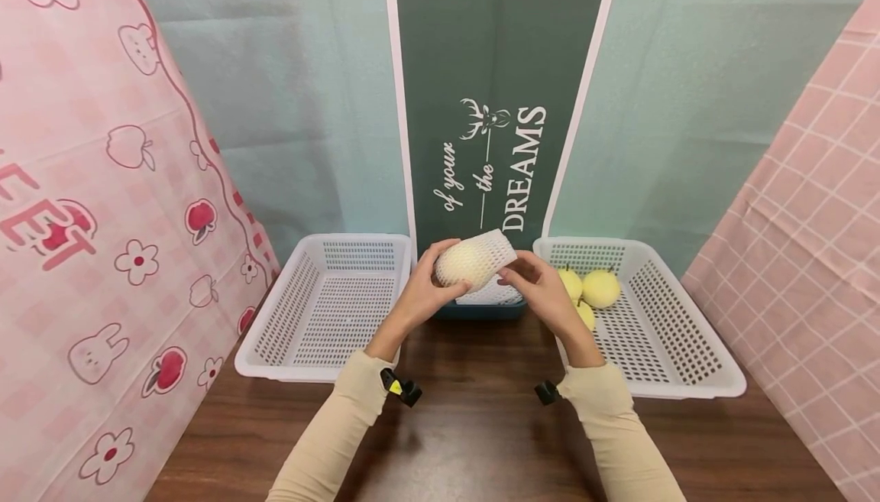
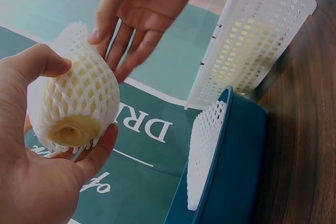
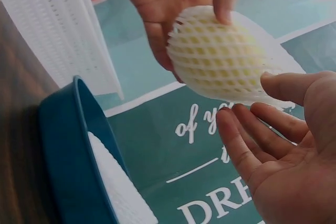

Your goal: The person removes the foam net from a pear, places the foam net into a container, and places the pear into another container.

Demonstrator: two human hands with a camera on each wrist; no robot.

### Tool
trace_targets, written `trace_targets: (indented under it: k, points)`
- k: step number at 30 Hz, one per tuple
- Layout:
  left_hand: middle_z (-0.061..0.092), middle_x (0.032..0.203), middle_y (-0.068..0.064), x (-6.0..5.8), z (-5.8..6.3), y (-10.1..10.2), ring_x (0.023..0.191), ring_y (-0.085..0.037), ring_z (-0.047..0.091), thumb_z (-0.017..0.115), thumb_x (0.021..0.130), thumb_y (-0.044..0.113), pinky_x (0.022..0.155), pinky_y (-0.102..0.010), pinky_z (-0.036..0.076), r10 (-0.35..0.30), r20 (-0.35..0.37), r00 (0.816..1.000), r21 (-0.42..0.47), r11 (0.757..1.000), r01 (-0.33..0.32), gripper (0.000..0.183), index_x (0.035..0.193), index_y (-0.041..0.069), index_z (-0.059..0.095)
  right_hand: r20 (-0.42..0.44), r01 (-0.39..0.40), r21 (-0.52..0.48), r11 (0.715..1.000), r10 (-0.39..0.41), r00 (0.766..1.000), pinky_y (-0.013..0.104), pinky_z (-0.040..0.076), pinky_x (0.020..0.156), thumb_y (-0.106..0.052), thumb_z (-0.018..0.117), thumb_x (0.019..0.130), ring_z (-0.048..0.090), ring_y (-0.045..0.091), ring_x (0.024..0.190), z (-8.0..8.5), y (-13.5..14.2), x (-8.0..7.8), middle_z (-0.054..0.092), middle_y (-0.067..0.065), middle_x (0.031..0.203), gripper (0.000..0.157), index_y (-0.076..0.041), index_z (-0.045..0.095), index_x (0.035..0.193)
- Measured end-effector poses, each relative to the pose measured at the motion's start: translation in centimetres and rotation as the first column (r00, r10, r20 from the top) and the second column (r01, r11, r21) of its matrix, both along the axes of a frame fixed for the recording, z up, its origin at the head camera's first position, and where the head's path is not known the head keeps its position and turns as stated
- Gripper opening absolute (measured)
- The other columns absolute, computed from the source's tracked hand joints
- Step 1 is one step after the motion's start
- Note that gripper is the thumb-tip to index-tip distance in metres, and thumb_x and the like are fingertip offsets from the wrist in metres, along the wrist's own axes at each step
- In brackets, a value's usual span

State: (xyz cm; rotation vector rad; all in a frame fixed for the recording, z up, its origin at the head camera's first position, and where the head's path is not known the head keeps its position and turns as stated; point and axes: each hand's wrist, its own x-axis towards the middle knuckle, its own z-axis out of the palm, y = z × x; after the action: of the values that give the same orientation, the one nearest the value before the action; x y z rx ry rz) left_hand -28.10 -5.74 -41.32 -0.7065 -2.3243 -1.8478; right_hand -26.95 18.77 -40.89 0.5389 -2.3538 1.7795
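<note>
A pale yellow pear (image 2: 73,131) sits inside a white foam net (image 1: 474,261), its bare end showing at one opening in the left wrist view. My left hand (image 1: 424,288) grips the netted pear, thumb on one side and fingers around the other. At the net's narrower far end, my right hand (image 1: 546,292) touches the mesh with the thumb tip; its fingers (image 3: 252,135) extend loosely below, apart from the thumb. Under both hands stands a dark blue bin (image 1: 491,311) with more white foam nets (image 2: 207,153) inside, partly hidden by the hands.
On the right, a white perforated basket (image 1: 687,334) contains several yellow pears (image 1: 601,289). Another white basket (image 1: 344,319) stands on the left. Both rest on the brown wooden table (image 1: 474,410), with fabric hanging behind and on both sides.
</note>
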Motion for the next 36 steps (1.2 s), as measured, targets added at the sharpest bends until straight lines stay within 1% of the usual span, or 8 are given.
trace_targets:
  k: [4,11,14,19,24,31,33,36]
  points:
    - [0.047,0.156,-0.012,-0.1,-0.1,-0.2,0.129,-0.032,0.057,0.081,0.092,0.013,0.101,-0.047,0.059,-0.009,0.007,1.0,0.005,1.0,0.009,0.076,0.159,0.016,0.045,-0.031,0.042,-0.034,0.999,-0.043,0.999,0.024,0.059,0.095,-0.015,0.064,0.108,0.075,0.014,0.102,0.6,0.4,-0.3,0.07,0.02,0.127,0.035,0.003,0.063,0.137]
    - [0.049,0.154,-0.012,-0.1,0.0,-0.5,0.127,-0.032,0.059,0.08,0.091,0.012,0.095,-0.044,0.06,-0.018,0.008,1.0,-0.011,1.0,0.018,0.075,0.158,0.022,0.048,-0.088,0.119,-0.092,0.989,-0.127,0.988,0.015,0.055,0.091,-0.019,0.067,0.106,0.07,0.004,0.095,1.8,0.7,-0.4,0.072,-0.007,0.113,0.029,0.002,0.07,0.126]
    - [0.05,0.154,-0.012,-0.1,-0.1,-0.6,0.126,-0.032,0.059,0.079,0.091,0.013,0.094,-0.044,0.06,-0.018,0.01,1.0,-0.02,1.0,0.019,0.074,0.157,0.025,0.049,-0.12,0.114,-0.098,0.989,-0.125,0.985,0.014,0.055,0.091,-0.013,0.071,0.103,0.069,0.002,0.1,2.1,0.8,-0.5,0.072,-0.01,0.112,0.026,0.004,0.071,0.123]
    - [0.05,0.155,-0.012,0.0,-0.1,-0.7,0.126,-0.031,0.06,0.078,0.092,0.013,0.094,-0.043,0.059,-0.029,0.014,0.999,-0.022,0.999,0.029,0.073,0.157,0.025,0.049,-0.149,0.062,-0.074,0.995,-0.073,0.986,0.014,0.054,0.094,0.001,0.07,0.1,0.069,0.001,0.105,2.3,0.9,-0.6,0.073,0.007,0.115,0.022,0.008,0.071,0.121]
    - [0.05,0.155,-0.013,0.0,-0.2,-0.8,0.125,-0.031,0.06,0.077,0.092,0.012,0.094,-0.043,0.059,-0.037,0.012,0.999,-0.023,0.999,0.037,0.072,0.157,0.024,0.049,-0.115,0.007,-0.023,1.0,-0.01,0.993,0.014,0.053,0.096,0.001,0.07,0.1,0.067,-0.001,0.107,2.3,0.9,-0.5,0.069,0.025,0.126,0.026,0.008,0.07,0.125]
    - [0.052,0.154,-0.012,-0.1,-0.3,-0.9,0.125,-0.031,0.06,0.078,0.092,0.012,0.096,-0.044,0.059,-0.034,0.006,0.999,-0.033,0.999,0.034,0.072,0.157,0.021,0.049,-0.058,-0.05,0.001,0.999,0.05,0.997,0.015,0.056,0.092,0.007,0.068,0.098,0.068,-0.006,0.11,2.6,0.8,-0.4,0.065,0.025,0.136,0.037,0.008,0.064,0.135]
    - [0.052,0.154,-0.013,-0.1,-0.3,-0.8,0.125,-0.031,0.06,0.078,0.092,0.012,0.096,-0.043,0.059,-0.041,0.002,0.999,-0.032,0.999,0.041,0.071,0.157,0.02,0.049,-0.05,-0.082,0.006,0.997,0.082,0.995,0.016,0.056,0.092,0.011,0.066,0.098,0.068,-0.002,0.115,2.7,0.7,-0.4,0.062,0.026,0.139,0.041,0.01,0.061,0.139]
    - [0.052,0.154,-0.013,0.0,-0.2,-0.8,0.124,-0.031,0.06,0.077,0.093,0.013,0.094,-0.041,0.058,-0.048,-0.001,0.999,-0.029,0.998,0.048,0.071,0.158,0.019,0.049,-0.023,-0.128,0.042,0.991,0.129,0.991,0.016,0.055,0.092,0.012,0.064,0.097,0.066,0.018,0.13,2.7,0.7,-0.3,0.059,0.03,0.145,0.048,0.011,0.055,0.145]
